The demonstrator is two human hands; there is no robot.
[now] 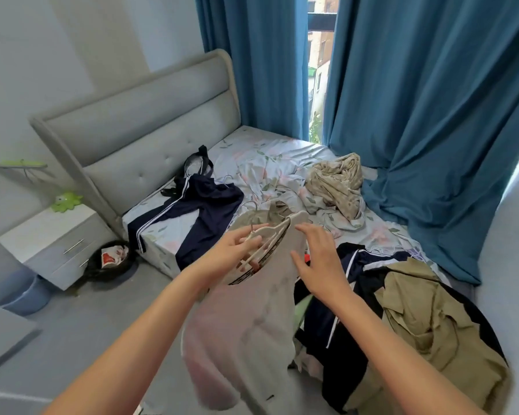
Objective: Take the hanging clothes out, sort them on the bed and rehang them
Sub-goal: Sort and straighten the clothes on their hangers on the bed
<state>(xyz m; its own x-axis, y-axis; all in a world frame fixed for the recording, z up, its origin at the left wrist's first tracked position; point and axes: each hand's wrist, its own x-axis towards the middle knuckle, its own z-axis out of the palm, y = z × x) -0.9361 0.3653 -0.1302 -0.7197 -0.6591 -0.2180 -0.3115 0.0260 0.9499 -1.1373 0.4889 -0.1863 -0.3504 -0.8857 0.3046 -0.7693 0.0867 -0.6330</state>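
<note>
Presently, left hand [237, 247] grips a pale hanger [270, 235], fingers curled round it, at the neck of a light pinkish-white top [246, 324]. Top hangs down from the hanger, in the air in front of the bed's [168, 235] near edge. Hanger's metal hook [253, 227] pokes up above the fingers.

Right hand [318, 259] open, fingers spread and nearly straight, just beside the top's collar on its right side; whether it touches the fabric cannot be told.

On the bed: navy track garment with white stripes [201, 205] spread near the headboard [138, 121], one leg draping over the mattress side. Beige floral bundle [339, 181] lies crumpled toward the blue curtains [417, 115]. Near right corner holds a heap: olive-khaki shirt [426, 324] on top of dark navy clothing [339, 330].

Left of the bed: white nightstand [48, 235] with a green plush toy [66, 202] on it; a black bin [111, 259] on the floor between nightstand and bed.
</note>
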